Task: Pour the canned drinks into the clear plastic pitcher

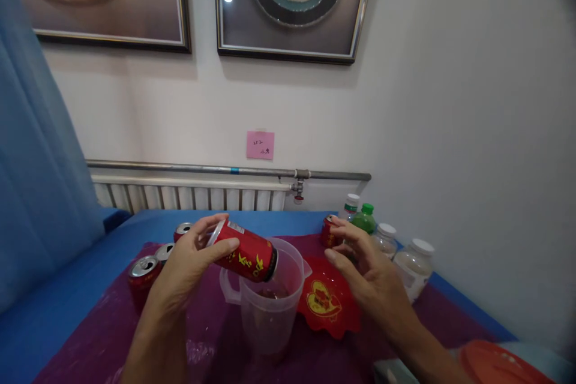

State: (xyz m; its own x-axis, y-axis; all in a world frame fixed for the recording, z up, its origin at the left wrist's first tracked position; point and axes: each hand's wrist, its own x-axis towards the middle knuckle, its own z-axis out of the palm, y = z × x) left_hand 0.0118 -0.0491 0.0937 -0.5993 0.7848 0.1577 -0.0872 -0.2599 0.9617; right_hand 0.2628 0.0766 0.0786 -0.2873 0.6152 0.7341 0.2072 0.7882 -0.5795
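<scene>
My left hand is closed around a red drink can with yellow characters. The can lies tilted, its dark end over the mouth of a clear plastic pitcher. Some brownish stuff shows inside the pitcher, but I cannot make out what it is. My right hand is raised with fingers apart and nothing visibly in it. It hovers over the right side of a red scalloped dish with a gold heart design. Just behind its fingertips stands another red can.
Opened red cans stand at the left. At the right are a green-capped bottle, white-lidded jars and an orange-red lid. A purple plastic sheet covers part of the blue surface. A radiator runs along the wall behind.
</scene>
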